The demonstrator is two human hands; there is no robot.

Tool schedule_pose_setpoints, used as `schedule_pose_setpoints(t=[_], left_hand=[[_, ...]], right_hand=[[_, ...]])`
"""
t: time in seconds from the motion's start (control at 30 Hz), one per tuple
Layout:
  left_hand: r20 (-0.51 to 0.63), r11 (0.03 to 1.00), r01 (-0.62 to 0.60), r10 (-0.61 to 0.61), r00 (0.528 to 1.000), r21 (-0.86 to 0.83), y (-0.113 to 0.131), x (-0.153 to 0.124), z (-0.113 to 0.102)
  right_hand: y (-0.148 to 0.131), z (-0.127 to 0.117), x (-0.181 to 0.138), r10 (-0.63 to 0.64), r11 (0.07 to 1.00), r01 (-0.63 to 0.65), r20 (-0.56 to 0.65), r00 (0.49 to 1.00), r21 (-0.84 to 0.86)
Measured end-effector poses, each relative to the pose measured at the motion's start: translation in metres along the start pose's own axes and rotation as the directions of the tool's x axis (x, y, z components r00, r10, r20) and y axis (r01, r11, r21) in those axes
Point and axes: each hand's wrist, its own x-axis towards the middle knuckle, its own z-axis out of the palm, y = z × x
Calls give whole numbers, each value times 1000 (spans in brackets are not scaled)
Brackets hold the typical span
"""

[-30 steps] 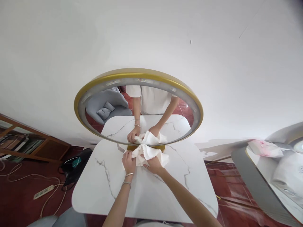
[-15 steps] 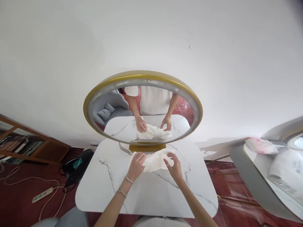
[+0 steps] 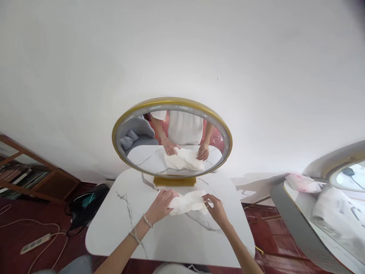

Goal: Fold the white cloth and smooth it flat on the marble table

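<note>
A thin, crumpled white cloth (image 3: pixel 186 203) lies on the white marble-patterned table (image 3: pixel 111 228), just in front of the round mirror's gold base (image 3: pixel 175 181). My left hand (image 3: pixel 161 206) grips its left end, the fingers bent over the edge and the thumb against it. At the right end my right hand (image 3: pixel 216 208) pinches the cloth between thumb and fingertips. The fabric is bunched between both hands and looks folded over in the middle. In the mirror (image 3: pixel 188 152) both hands and the cloth appear again.
The mirror's gold rim (image 3: pixel 171 101) rises behind the cloth, near the wall. A second table (image 3: pixel 296 217) at the right carries a white bag (image 3: pixel 339 209) and a pink-white packet (image 3: pixel 303 183). A black bag (image 3: pixel 85 209) and a power strip (image 3: pixel 35 243) lie on the floor at left.
My right hand's fingers, spread at the cloth before, have closed on its right end. My hands are slightly further apart. The view has shifted a little.
</note>
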Motion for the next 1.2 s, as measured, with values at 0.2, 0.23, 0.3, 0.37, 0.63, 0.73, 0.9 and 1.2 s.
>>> schedule_pose_setpoints(t=[0.2,0.23,0.3,0.37,0.63,0.73,0.9,1.2], left_hand=[[193,972,235,-225,955,-28,-12,-27,4],[229,952,301,-281,932,-58,-15,-32,6],[282,899,420,-373,884,-125,-21,-42,8],[289,856,482,-420,860,-189,-26,-50,7],[198,819,519,-482,854,-244,-30,-72,0],[174,820,529,-501,848,-219,-29,-76,0],[239,794,577,-532,812,-192,-34,-77,-5],[172,750,515,-491,854,-416,-48,-55,-61]], right_hand=[[19,14,3,18,998,-15,30,999,-69],[21,18,4,19,997,-16,29,999,-73],[23,26,5,17,997,-15,24,1000,-78],[25,30,4,0,997,1,16,1000,-75],[30,24,-12,-45,998,44,-23,999,-50],[31,21,-15,-14,999,13,-55,998,-30],[25,3,-6,27,999,-24,-63,998,42],[-19,-71,37,35,990,-35,4,999,139]])
